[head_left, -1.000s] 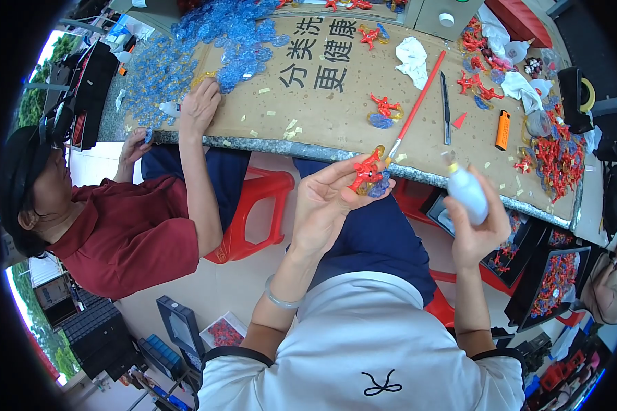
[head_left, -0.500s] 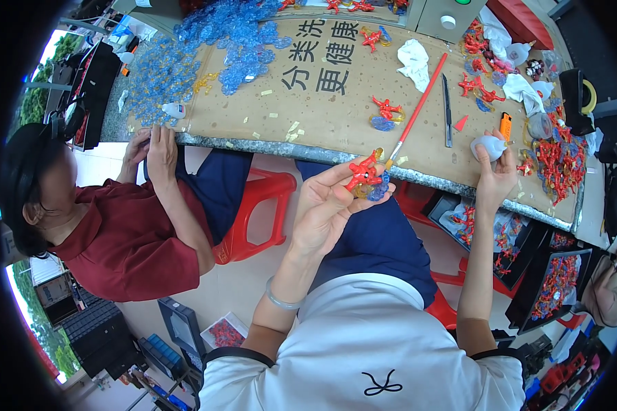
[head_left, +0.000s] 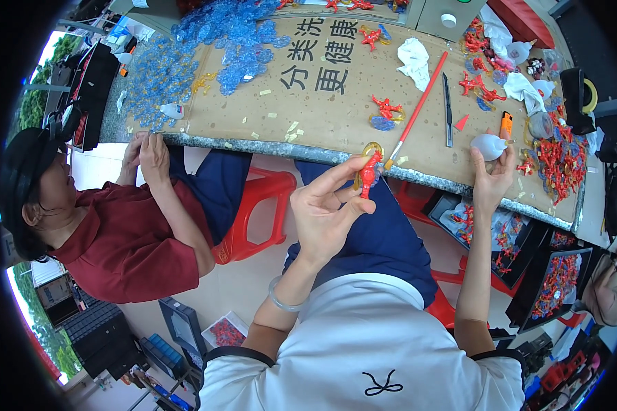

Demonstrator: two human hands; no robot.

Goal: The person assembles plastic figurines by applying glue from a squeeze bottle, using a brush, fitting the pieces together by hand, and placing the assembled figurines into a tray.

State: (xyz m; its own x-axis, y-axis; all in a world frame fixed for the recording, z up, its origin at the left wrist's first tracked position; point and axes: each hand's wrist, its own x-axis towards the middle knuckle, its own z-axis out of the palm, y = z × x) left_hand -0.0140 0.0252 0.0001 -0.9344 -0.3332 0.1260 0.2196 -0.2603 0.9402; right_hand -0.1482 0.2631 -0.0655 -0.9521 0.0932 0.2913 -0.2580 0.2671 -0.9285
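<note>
— What have you got in each hand?

— My left hand (head_left: 325, 212) is half closed, thumb and forefinger pinching a small red plastic figure (head_left: 368, 172) with a yellow ring (head_left: 371, 149) at its top; the other fingers fan out loose. I hold it up over my lap, just short of the table edge (head_left: 308, 152). My right hand (head_left: 492, 175) is curled around a small white squeeze bottle (head_left: 489, 146), resting it on the cardboard sheet (head_left: 336, 103) near the far edge of the table.

— How do you hold the figure well?

— By its lower body only, I judge; that leaves the ring and the top bare. A light pinch seems enough, since the piece looks thin and would likely twist under a hard one; I keep it upright so the ring faces me.

— And the bottle?

— I'd grip it low and keep the nozzle pointing away from my fingers; whether its cap is on I cannot tell from here.

— What lies about you?

— A long red stick (head_left: 416, 109) slants across the cardboard just beyond the figure, a dark blade (head_left: 447, 109) beside it, an orange lighter (head_left: 505, 125) close by the bottle; more red figures (head_left: 561, 161) are heaped to the right, blue plastic pieces (head_left: 185, 61) to the far left. A person in a dark red shirt (head_left: 127, 240) sits at my left, both hands at the table edge.
</note>
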